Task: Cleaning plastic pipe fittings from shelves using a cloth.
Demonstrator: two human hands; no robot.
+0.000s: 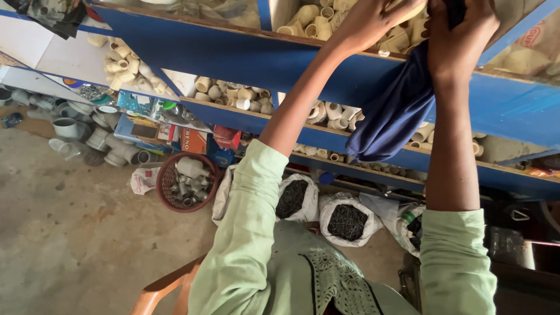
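Grip (458,41) overhead on cloth (391,122)

Your hands (373,20) reach into the top shelf (233,55); a cloth (391,116) hangs below, sacks (347,219) beneath, a basket (185,182) left.

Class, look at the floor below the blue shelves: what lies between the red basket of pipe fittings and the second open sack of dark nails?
In the head view, another open white sack of dark nails lies between the red basket and the second sack.
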